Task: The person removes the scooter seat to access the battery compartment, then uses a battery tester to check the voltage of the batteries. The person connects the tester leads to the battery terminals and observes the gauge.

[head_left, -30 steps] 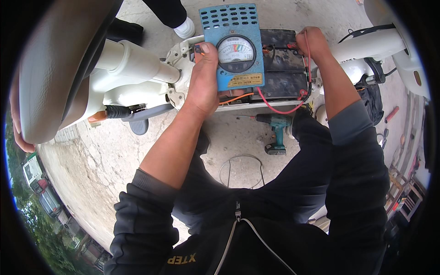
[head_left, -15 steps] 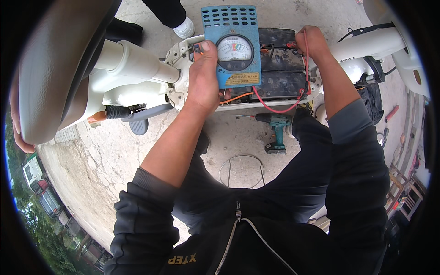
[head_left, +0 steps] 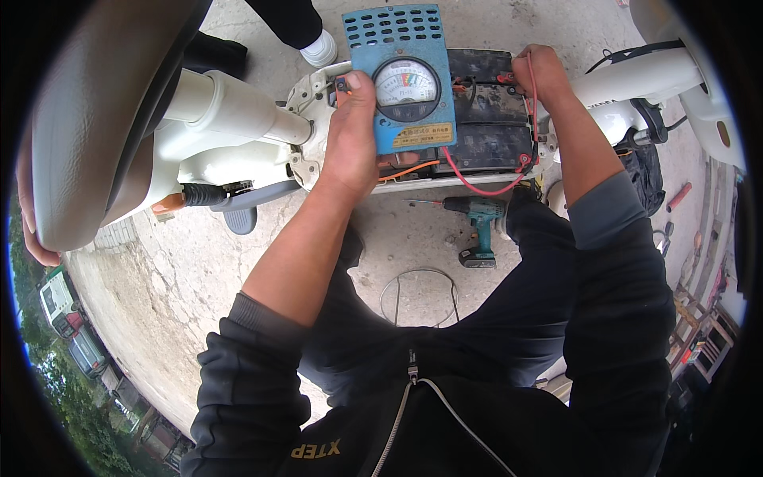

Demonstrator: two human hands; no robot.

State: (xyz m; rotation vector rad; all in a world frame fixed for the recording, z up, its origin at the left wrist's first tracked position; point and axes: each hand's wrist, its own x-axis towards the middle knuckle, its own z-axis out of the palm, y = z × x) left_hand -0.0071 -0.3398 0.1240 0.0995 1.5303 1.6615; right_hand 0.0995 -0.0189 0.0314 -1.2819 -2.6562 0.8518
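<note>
My left hand [head_left: 351, 143] is wrapped round the left side of a blue battery tester [head_left: 441, 87], its thumb lying along the casing. The tester has a slotted top, a round dial and a yellow label, and it hides the left part of the black batteries [head_left: 486, 145] beneath. A red test lead [head_left: 477, 189] loops from the tester's lower edge toward the batteries' right end. At the far right battery corner, my right hand [head_left: 544, 73] is closed on a red lead; its fingertips and the lead's end are hidden. An orange wire [head_left: 415, 168] runs below the tester.
The batteries sit in the white frame of a scooter [head_left: 306, 171], with a padded seat [head_left: 103, 119] at left. On the concrete between my legs are a teal cordless drill [head_left: 481, 226] and a metal ring stand [head_left: 417, 272]. Another person's white shoe [head_left: 320, 50] stands beyond; a hand [head_left: 36, 234] touches the seat.
The tester has shifted slightly, its top tilting a little to the left in my left hand. My right hand stays at the same battery corner.
</note>
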